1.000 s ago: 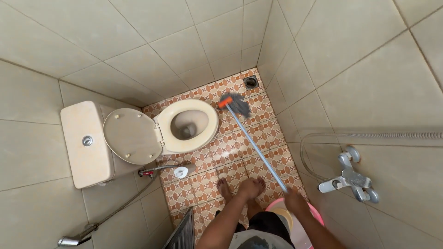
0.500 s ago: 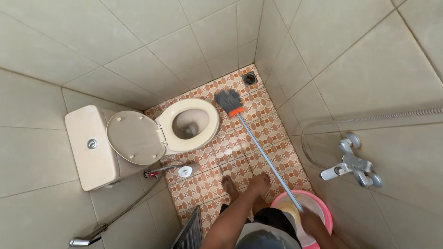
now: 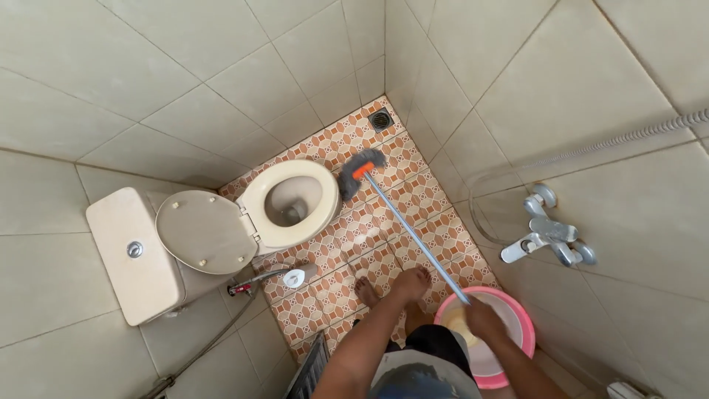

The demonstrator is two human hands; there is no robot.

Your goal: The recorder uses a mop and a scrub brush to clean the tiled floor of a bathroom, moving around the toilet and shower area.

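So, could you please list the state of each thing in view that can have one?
Toilet lid: raised, leaning against the tank.
Toilet seat: down.
Mop: head on the floor tiles beside the toilet, handle slanting up to the hands.
Right hand: closed on the mop handle.
Left hand: on the handle, grip unclear.
Pink bucket: upright on the floor.
Floor drain: uncovered.
Bidet sprayer: resting beside the toilet base.

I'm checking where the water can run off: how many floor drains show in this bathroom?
1. The floor drain sits in the far corner of the patterned floor, beyond the brush head. The toilet and pink bucket may hide others.
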